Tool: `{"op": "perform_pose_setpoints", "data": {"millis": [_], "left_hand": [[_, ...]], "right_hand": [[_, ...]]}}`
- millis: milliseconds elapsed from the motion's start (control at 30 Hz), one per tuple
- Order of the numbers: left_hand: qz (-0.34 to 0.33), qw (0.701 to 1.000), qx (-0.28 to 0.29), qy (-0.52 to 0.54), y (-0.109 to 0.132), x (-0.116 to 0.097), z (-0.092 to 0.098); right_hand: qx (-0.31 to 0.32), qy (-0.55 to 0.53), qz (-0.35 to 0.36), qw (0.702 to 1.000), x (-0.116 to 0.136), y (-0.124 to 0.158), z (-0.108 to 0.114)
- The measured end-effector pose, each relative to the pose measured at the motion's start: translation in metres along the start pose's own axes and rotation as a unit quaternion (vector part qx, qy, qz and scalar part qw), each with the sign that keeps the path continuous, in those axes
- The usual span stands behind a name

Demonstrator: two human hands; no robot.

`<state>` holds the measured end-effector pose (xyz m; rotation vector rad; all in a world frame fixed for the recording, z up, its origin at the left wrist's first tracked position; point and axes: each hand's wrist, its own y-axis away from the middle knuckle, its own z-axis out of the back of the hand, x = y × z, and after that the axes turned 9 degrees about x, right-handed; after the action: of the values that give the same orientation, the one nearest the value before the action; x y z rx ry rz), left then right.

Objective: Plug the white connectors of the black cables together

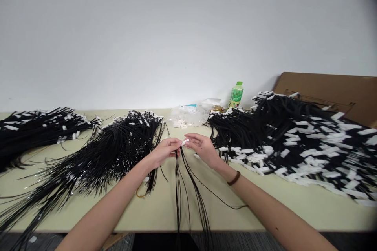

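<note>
Between my hands, above the middle of the table, is a small white connector [185, 142] with thin black wires [201, 200] hanging from it over the table's front edge. My left hand [165, 152] pinches the wires close to the connector, its thumb and fingers pressed together. From the other side, the fingertips of my right hand [204, 149] are closed on the white connector. One wire curves away to the right under my right forearm. The exact grip of the fingertips is partly hidden.
Black wire bundles with white ends lie at far left [44, 125] and centre left [123, 145]. A large pile of white-tagged wires [294, 137] covers the right side. Behind stand a clear plastic bag [191, 114], a green-labelled bottle [236, 95] and a cardboard sheet [326, 92] against the wall.
</note>
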<state>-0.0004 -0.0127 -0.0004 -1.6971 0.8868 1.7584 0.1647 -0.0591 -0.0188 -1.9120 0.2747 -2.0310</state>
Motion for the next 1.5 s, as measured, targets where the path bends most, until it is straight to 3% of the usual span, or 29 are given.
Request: {"op": "perform_pose_setpoints", "data": {"millis": [267, 800, 1233, 1500], "left_hand": [[-0.043, 0.998, -0.039, -0.023, -0.002, 0.001, -0.004], [-0.047, 0.997, -0.053, 0.002, -0.001, 0.0, -0.003], [-0.022, 0.995, -0.066, 0.068, -0.004, 0.004, -0.001], [0.004, 0.997, -0.04, 0.072, -0.003, 0.003, -0.002]], "right_hand": [[-0.027, -0.085, -0.079, 0.993, 0.004, 0.002, -0.005], [-0.026, -0.133, -0.069, 0.988, -0.001, 0.002, -0.005], [-0.065, -0.144, -0.085, 0.984, 0.009, 0.002, -0.006], [-0.072, -0.154, -0.081, 0.982, 0.008, 0.002, -0.004]]}}
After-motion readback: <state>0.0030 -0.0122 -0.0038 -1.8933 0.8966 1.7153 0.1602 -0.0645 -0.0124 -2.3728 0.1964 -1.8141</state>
